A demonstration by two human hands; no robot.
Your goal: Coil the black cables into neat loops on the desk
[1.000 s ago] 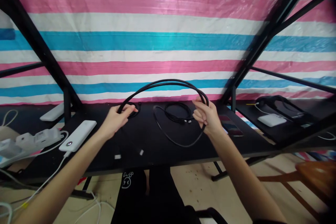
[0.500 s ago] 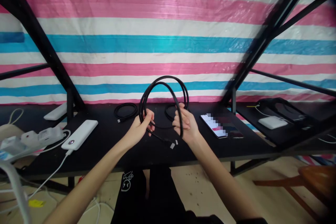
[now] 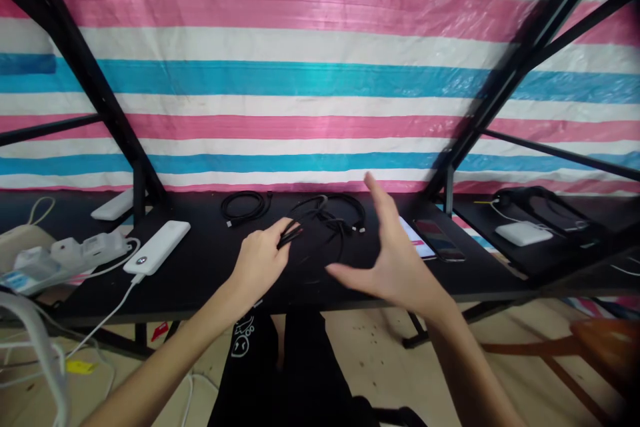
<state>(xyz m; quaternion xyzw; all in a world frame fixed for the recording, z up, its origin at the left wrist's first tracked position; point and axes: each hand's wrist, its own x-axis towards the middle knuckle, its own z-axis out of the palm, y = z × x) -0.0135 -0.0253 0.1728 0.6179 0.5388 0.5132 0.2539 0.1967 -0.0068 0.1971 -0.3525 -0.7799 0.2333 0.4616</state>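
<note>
My left hand [image 3: 263, 257] is closed on strands of a black cable [image 3: 291, 233] just above the black table. The rest of that cable, partly blurred, stretches right toward other black cable. My right hand [image 3: 395, 250] is open, thumb and fingers spread wide, holding nothing, to the right of the cable. Behind it lies a bundled black cable [image 3: 353, 203] with pale metal plugs. A separate coiled black cable [image 3: 243, 216] rests beyond my left hand, its plug toward me.
On the left are a white power bank [image 3: 159, 247] with a plugged-in cord and a white power strip [image 3: 70, 253]. A phone with a lit screen [image 3: 415, 237] and a dark phone [image 3: 440, 240] lie on the right. Slanting black frame bars [image 3: 500, 87] stand at both sides.
The raised cable loops have come down toward the table. My right hand has let go of the cable and spread open; my left hand has lowered slightly, still gripping it.
</note>
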